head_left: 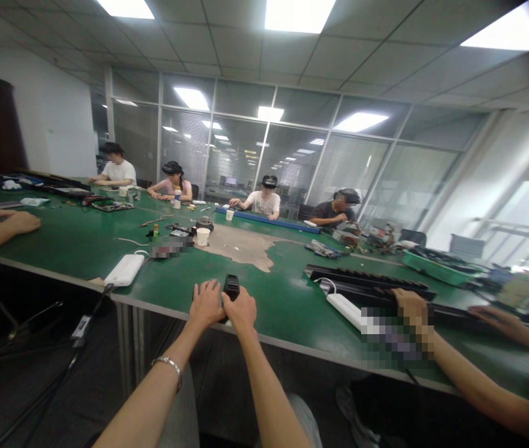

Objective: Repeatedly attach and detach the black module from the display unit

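Near the front edge of the green table, a small black block-shaped device stands between my two hands. Its top faces me and shows darker recesses; I cannot make out its exact kind. My left hand, with a metal bracelet at the wrist, curls against the device's left side. From the right, my right hand closes on it, thumb along the near face. Both hands hide the device's lower part. A small pale bit shows beneath my right hand, too covered to name.
A white power strip lies left, another right. Ahead are a paper cup and a bare tan patch. Co-workers' hands flank me; the right one touches long black parts. A green basket stands farther right.
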`<state>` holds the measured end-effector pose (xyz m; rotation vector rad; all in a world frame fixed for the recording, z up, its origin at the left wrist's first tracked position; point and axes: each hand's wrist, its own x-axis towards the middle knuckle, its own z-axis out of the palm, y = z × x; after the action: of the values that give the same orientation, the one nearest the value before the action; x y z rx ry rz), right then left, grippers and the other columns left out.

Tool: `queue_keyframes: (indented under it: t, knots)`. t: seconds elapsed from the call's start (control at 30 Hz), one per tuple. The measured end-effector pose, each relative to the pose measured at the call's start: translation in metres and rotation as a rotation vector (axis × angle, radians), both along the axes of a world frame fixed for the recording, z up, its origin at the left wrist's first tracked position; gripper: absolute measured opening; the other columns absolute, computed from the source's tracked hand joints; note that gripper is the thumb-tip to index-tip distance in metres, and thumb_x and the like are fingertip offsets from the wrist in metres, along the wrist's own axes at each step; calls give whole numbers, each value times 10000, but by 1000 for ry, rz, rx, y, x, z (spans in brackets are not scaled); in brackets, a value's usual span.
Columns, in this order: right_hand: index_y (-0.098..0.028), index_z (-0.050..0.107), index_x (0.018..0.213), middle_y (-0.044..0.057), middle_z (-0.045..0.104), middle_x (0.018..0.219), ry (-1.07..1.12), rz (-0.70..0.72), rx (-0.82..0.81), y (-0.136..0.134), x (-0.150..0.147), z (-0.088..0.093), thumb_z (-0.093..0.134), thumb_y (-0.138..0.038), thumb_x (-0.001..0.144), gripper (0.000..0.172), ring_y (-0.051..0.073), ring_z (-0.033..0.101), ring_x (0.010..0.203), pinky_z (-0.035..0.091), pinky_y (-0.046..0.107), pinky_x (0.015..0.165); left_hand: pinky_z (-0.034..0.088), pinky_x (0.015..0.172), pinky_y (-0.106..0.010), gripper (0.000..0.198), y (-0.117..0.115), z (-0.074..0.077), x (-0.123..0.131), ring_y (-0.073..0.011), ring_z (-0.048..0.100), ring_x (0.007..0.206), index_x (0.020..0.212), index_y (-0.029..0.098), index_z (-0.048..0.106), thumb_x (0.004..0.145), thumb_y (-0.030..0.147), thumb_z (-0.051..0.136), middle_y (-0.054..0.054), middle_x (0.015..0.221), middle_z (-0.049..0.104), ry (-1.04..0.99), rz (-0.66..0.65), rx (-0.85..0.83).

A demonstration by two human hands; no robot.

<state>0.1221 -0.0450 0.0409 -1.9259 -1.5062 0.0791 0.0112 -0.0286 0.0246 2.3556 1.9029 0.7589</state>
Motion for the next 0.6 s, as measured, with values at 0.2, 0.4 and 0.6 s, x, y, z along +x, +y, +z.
queue_keyframes:
  t: [0.2,0.4,0.6]
  knots:
    - [-124,538,1227,189,667,1058,-41,-16,31,5,-1,-11,607,-541,762,628,299,607,1036,429,358,818,167,1137,-517,459,2,-1,0,-285,324,1325,1308,231,525,872,350,442,-81,1446,437,15,-8,-19]
    - [-164,604,1097,147,684,1006,-32,-6,91,1,-2,-19,561,-504,812,446,280,619,991,417,344,807,160,1136,-529,419,4,-2,1,-293,314,1330,1239,231,591,867,364,451,-88,1436,445,20,-6,-19]
    - [-189,628,1071,115,686,1014,95,32,155,5,-2,-4,560,-506,808,418,261,608,992,427,317,798,128,1136,-550,402,1,1,1,-302,305,1342,1198,292,627,824,415,546,-67,1440,442,18,1,-38]
